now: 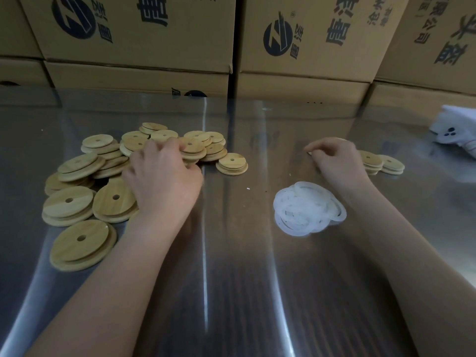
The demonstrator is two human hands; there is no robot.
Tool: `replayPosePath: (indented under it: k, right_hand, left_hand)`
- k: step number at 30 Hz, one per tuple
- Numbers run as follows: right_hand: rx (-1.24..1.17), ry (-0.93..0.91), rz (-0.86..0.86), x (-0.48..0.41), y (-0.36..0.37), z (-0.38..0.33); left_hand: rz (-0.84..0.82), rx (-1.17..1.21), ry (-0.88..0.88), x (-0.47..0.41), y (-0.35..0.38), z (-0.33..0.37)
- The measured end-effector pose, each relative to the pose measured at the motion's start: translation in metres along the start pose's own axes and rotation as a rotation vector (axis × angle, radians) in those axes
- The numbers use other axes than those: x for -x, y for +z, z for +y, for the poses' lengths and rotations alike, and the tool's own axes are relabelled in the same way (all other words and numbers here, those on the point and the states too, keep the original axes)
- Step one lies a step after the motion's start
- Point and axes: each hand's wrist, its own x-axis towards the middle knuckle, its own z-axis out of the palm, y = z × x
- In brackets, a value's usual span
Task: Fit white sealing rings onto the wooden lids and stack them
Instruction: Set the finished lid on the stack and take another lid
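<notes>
Left hand (162,176) is palm down in the loose pile of wooden lids (77,191), fingers curled into the lids at the far side of the pile. Can't tell if it actually has one gripped; fingertips are hidden among them.

Right hand (334,158) is out over the worktop (231,279), fingers curled loosely inward, thumb and forefinger close together. Something small and pale shows at the fingertips, too little visible to say what it is or whether it's pinched.

Heap of white sealing rings (307,210) lies flat on the worktop just beside the right wrist, on the near side, rings overlapping each other.

Two short stacks of lids (383,163) sit just past the right hand, side by side, partly hidden by it.

One separate small stack (231,163) sits at the right edge of the pile, between the two hands. Each visible lid has a centre hole.

White object with dark dots (453,130) at far right edge. Printed cardboard boxes (296,47) stacked along the back of the worktop.
</notes>
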Motion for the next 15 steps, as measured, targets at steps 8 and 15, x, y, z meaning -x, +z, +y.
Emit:
replayPosePath:
  k: [8, 15]
  right_hand:
    - [0.158, -0.064, -0.396, 0.014, 0.002, -0.016]
    - [0.324, -0.083, -0.479, 0.013, -0.002, -0.016]
  left_hand:
    - [-0.128, -0.172, -0.167, -0.013, 0.000, -0.016]
    - [-0.099, -0.236, -0.159, -0.016, 0.007, -0.022]
